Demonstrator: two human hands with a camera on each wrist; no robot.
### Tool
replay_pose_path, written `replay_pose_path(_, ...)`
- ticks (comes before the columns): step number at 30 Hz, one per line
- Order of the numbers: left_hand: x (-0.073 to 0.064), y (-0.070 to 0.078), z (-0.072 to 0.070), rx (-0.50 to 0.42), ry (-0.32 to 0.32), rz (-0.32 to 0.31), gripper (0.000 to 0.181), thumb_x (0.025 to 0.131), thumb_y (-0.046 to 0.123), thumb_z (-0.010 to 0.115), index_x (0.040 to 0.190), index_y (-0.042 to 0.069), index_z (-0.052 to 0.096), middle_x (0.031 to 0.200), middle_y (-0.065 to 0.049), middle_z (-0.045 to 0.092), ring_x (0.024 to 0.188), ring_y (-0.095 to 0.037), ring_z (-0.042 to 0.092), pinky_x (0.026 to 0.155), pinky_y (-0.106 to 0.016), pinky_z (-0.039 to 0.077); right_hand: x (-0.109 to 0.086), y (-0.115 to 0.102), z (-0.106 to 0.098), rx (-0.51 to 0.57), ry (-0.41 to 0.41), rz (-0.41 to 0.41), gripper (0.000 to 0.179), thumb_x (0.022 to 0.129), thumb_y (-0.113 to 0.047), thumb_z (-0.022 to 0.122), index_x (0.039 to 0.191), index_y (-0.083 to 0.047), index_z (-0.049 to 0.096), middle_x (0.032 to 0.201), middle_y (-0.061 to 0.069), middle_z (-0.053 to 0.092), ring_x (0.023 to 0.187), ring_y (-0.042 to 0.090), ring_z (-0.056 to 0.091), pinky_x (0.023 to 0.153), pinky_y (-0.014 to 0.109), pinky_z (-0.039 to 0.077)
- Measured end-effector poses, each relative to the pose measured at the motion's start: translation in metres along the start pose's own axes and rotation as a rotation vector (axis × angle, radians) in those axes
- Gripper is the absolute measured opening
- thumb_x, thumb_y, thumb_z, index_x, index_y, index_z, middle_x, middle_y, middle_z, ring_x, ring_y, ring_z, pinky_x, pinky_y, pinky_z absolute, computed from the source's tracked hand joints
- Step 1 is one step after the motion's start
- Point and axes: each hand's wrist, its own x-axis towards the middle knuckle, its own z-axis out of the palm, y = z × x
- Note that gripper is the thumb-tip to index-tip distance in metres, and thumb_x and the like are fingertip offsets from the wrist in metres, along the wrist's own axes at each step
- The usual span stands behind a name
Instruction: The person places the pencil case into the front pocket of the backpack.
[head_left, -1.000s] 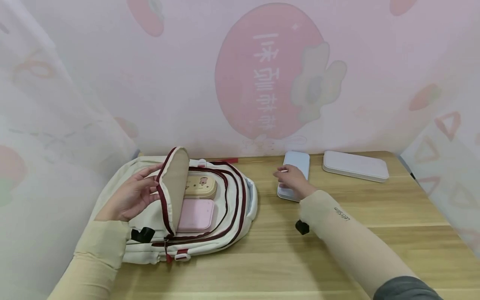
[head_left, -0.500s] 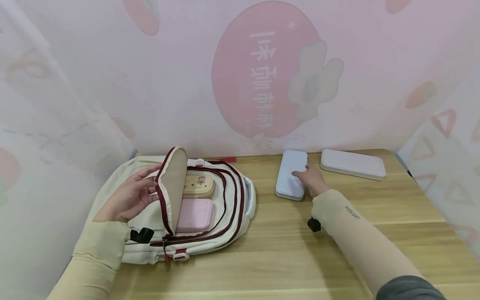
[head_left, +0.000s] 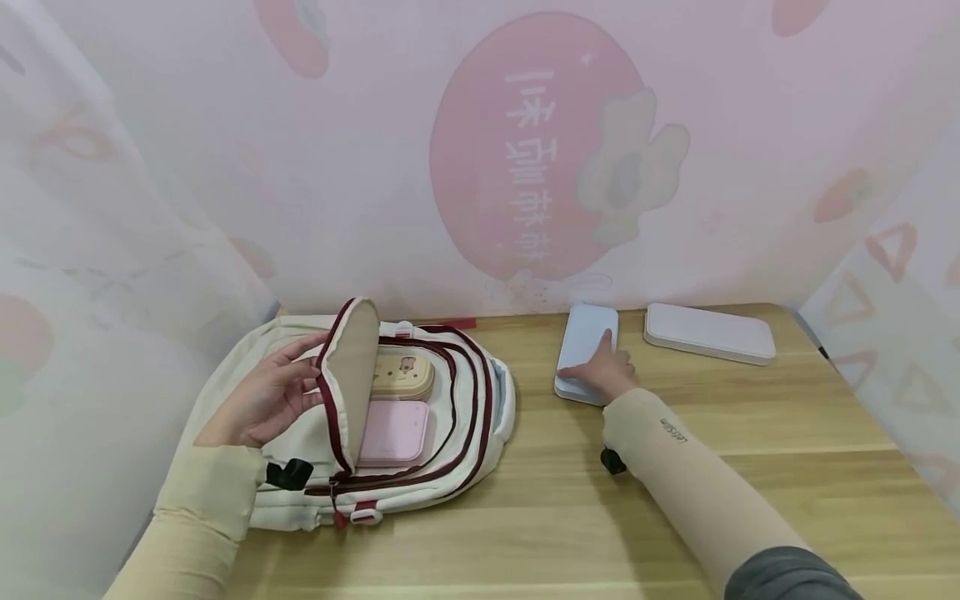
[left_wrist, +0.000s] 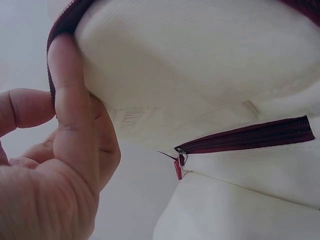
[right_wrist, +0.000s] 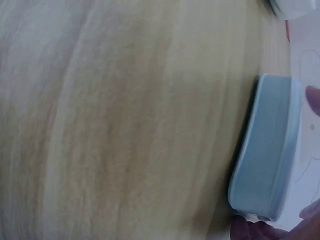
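Note:
A cream backpack (head_left: 465, 454) with dark red zips lies on the table at the left, its front compartment unzipped. My left hand (head_left: 273, 396) pinches the edge of the raised flap (head_left: 351, 387) between thumb and fingers; the left wrist view shows the flap's zip tape (left_wrist: 62, 25) there. A cream pencil case (head_left: 405, 375) with a bear print and a pink rectangular case (head_left: 392, 432) lie in the compartment, partly behind the flap. My right hand (head_left: 607, 371) spreads over a light blue oblong case (head_left: 587, 329), thumb towards its left side, several fingers at its right edge.
A pale lilac oblong case (head_left: 708, 332) lies to the right of the blue one, near the table's back edge. Behind the wooden table (head_left: 525, 550) hangs a pink printed backdrop (head_left: 360, 167). A zip pull (left_wrist: 179, 167) dangles beside the compartment.
My right hand has shifted from the blue case's left, to its right edge, and now spreads across its near half. The case has barely moved. My left hand keeps the flap raised.

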Motion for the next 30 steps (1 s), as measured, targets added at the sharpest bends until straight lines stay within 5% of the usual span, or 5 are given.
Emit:
replay_pose_path(14,0.001,0.001,0.001,-0.007,-0.010,0.017,0.046,0.106,-0.012,0.033,0.133,0.010,0.062,0.108,-0.008,0.068,0.093,-0.018,0.069,0.079,-0.032,0.060,0.009,0.031,-0.031,-0.100,-0.144,-0.116,0.127,0.083,-0.035,0.083,0.158,0.012,-0.008,0.153,0.048,0.018,0.140,0.058,0.029,0.113,0.063,0.034)
replay_pose_path(21,0.000,0.004,-0.001,0.001,-0.012,0.021,0.042,0.107,-0.009,0.035,0.134,0.010,0.062,0.108,-0.008,0.068,0.093,-0.018,0.069,0.079,-0.032,0.059,0.002,0.049,-0.058,-0.182,-0.247,-0.118,0.098,0.084,-0.033,0.081,0.144,0.024,0.028,0.132,0.040,0.049,0.114,0.046,0.056,0.087,0.050,0.056)
replay_pose_path(25,0.001,0.005,-0.005,0.002,-0.001,0.019,0.041,0.108,-0.008,0.035,0.131,0.009,0.064,0.105,-0.007,0.068,0.091,-0.018,0.069,0.078,-0.031,0.059,0.000,0.061,-0.071,-0.147,-0.303,-0.096,0.094,0.084,-0.028,0.083,0.140,0.026,0.030,0.132,0.040,0.047,0.111,0.043,0.055,0.082,0.047,0.057)
replay_pose_path(30,0.000,0.006,-0.009,0.015,0.013,0.009,0.043,0.107,-0.010,0.034,0.127,0.009,0.067,0.105,-0.007,0.068,0.089,-0.017,0.069,0.077,-0.030,0.059,0.004,0.071,-0.073,0.013,-0.300,-0.068,0.109,0.082,-0.019,0.085,0.155,0.014,0.010,0.149,0.041,0.029,0.121,0.046,0.049,0.086,0.048,0.056)
